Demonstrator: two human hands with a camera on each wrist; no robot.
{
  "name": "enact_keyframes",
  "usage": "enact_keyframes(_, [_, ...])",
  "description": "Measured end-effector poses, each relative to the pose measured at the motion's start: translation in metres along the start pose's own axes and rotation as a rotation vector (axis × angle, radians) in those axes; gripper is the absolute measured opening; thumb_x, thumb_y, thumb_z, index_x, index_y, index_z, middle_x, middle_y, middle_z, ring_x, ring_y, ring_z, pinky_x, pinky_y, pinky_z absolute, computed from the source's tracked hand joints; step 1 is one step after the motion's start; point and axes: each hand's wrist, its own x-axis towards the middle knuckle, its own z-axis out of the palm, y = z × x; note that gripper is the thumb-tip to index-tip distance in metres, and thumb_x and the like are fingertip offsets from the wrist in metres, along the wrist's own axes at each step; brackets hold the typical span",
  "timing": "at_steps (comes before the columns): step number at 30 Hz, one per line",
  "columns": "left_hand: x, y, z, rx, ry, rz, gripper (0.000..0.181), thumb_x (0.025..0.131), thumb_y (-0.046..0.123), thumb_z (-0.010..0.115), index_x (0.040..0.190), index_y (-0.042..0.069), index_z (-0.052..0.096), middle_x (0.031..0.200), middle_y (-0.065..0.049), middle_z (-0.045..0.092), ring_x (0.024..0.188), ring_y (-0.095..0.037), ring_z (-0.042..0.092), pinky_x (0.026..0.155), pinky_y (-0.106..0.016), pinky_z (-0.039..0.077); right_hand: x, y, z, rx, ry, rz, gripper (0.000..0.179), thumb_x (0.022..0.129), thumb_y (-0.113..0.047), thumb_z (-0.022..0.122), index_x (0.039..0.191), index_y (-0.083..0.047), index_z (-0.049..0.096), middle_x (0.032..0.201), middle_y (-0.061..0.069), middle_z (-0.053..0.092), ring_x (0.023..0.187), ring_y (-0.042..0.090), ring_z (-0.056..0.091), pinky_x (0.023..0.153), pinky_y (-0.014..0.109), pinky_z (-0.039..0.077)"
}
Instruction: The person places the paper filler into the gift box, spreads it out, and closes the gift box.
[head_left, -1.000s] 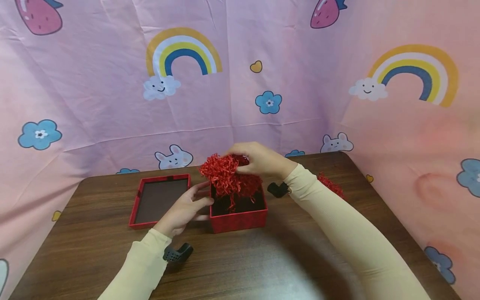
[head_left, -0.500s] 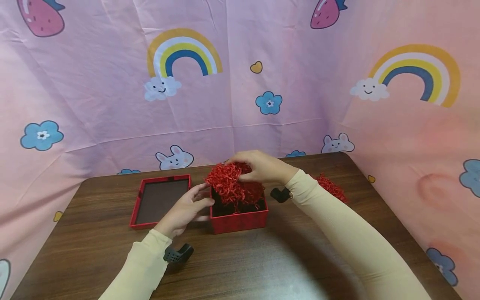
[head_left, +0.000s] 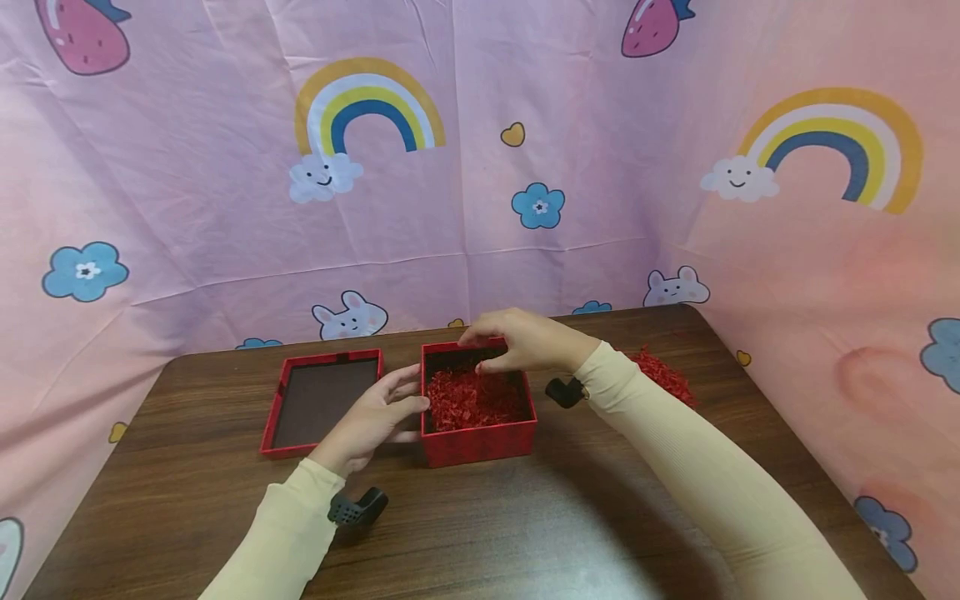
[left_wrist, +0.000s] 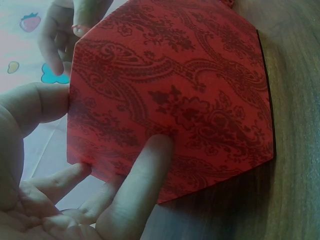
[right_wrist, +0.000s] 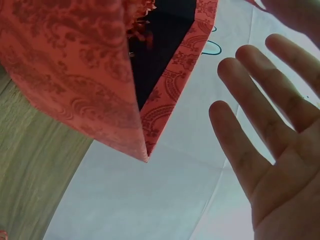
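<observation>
Right hand (head_left: pixel 528 340): above the open red box (head_left: pixel 480 446), fingers apart, nothing held between them. Right wrist view shows four fingers extended and separate, backdrop visible between them and the box wall. In the head view the fingertips hang over the box's far rim, thumb over the interior. A tiny red shred shows at the thumb in the left wrist view.

Red shredded paper (head_left: pixel 461 404) lies inside the box, in a loose heap, below the right fingers and to the near side of the thumb. Cannot tell whether the thumb touches any of it.

Left hand (head_left: pixel 375 417): at the box's left side, fingers spread. Left wrist view shows one fingertip on the patterned wall, others along its edges. Thumb beside the near left corner of the rim.

Box upright on the brown wooden table (head_left: pixel 465 542), dark inside, paisley pattern outside. Just left of it, partly behind the left hand, a shallow red lid (head_left: pixel 324 402), dark inner face up. Well to the right, a second heap of red shreds (head_left: pixel 663 377), partly hidden by the right sleeve (head_left: pixel 697 467).

Beyond the table, a pink and lilac cloth (head_left: pixel 607 125) printed with rainbows, flowers and rabbits.
</observation>
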Motion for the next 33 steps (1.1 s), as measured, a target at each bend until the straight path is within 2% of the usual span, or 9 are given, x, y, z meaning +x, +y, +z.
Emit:
enact_keyframes(7, [0.001, 0.0, 0.0, 0.006, 0.0, 0.0, 0.074, 0.1, 0.02, 0.068, 0.162, 0.015, 0.029, 0.163, -0.022, 0.033, 0.139, -0.044, 0.05, 0.092, -0.051, 0.059, -0.008, 0.0, -0.007, 0.024, -0.034, 0.055, 0.041, 0.094, -0.018, 0.079, 0.132, -0.01, 0.067, 0.127, 0.001, 0.069, 0.118, 0.016, 0.065, 0.103, 0.042, 0.054])
enact_keyframes(11, [0.001, 0.0, 0.0, 0.01, -0.001, 0.003, 0.074, 0.1, 0.02, 0.068, 0.162, 0.015, 0.028, 0.164, -0.022, 0.032, 0.139, -0.044, 0.05, 0.092, -0.051, 0.059, -0.011, 0.0, -0.011, -0.084, -0.074, 0.067, 0.044, 0.091, -0.016, 0.081, 0.132, -0.007, 0.067, 0.127, 0.005, 0.069, 0.118, 0.022, 0.065, 0.104, 0.042, 0.054])
enact_keyframes(15, [0.002, 0.0, 0.0, 0.002, 0.003, 0.004, 0.073, 0.1, 0.018, 0.068, 0.162, 0.015, 0.029, 0.164, -0.022, 0.032, 0.138, -0.044, 0.05, 0.091, -0.05, 0.06, -0.011, -0.004, -0.009, -0.208, -0.183, 0.096, 0.049, 0.089, -0.02, 0.083, 0.133, -0.008, 0.066, 0.129, 0.006, 0.067, 0.119, 0.022, 0.064, 0.106, 0.041, 0.052])
enact_keyframes(19, [0.002, -0.001, 0.0, -0.007, 0.003, 0.006, 0.073, 0.1, 0.017, 0.067, 0.162, 0.015, 0.029, 0.163, -0.022, 0.033, 0.138, -0.045, 0.05, 0.091, -0.051, 0.059, -0.011, -0.005, -0.003, -0.206, -0.242, 0.116, 0.053, 0.089, -0.024, 0.082, 0.137, -0.009, 0.064, 0.131, 0.005, 0.066, 0.121, 0.021, 0.063, 0.107, 0.04, 0.05])
enact_keyframes(22, [0.002, -0.002, 0.0, -0.01, 0.0, 0.008, 0.073, 0.1, 0.017, 0.068, 0.162, 0.015, 0.029, 0.163, -0.022, 0.034, 0.138, -0.045, 0.05, 0.091, -0.051, 0.059, -0.013, -0.001, -0.003, -0.156, -0.204, 0.094, 0.053, 0.09, -0.024, 0.082, 0.137, -0.009, 0.064, 0.133, 0.005, 0.065, 0.125, 0.021, 0.061, 0.109, 0.039, 0.048])
enact_keyframes(26, [0.001, -0.002, -0.001, -0.005, 0.004, 0.002, 0.073, 0.099, 0.019, 0.069, 0.161, 0.016, 0.03, 0.163, -0.022, 0.033, 0.138, -0.045, 0.05, 0.091, -0.051, 0.059, -0.022, 0.004, -0.014, -0.093, -0.117, 0.058, 0.051, 0.091, -0.022, 0.081, 0.136, -0.008, 0.064, 0.135, 0.006, 0.066, 0.127, 0.022, 0.06, 0.111, 0.042, 0.047])
enact_keyframes(33, [0.0, -0.003, 0.0, 0.004, 0.014, -0.001, 0.072, 0.1, 0.018, 0.068, 0.161, 0.017, 0.031, 0.163, -0.021, 0.033, 0.138, -0.044, 0.051, 0.092, -0.051, 0.059, -0.063, 0.021, -0.038, -0.068, 0.05, 0.106, 0.052, 0.091, -0.02, 0.082, 0.138, -0.01, 0.063, 0.133, 0.005, 0.067, 0.125, 0.027, 0.062, 0.108, 0.048, 0.049])
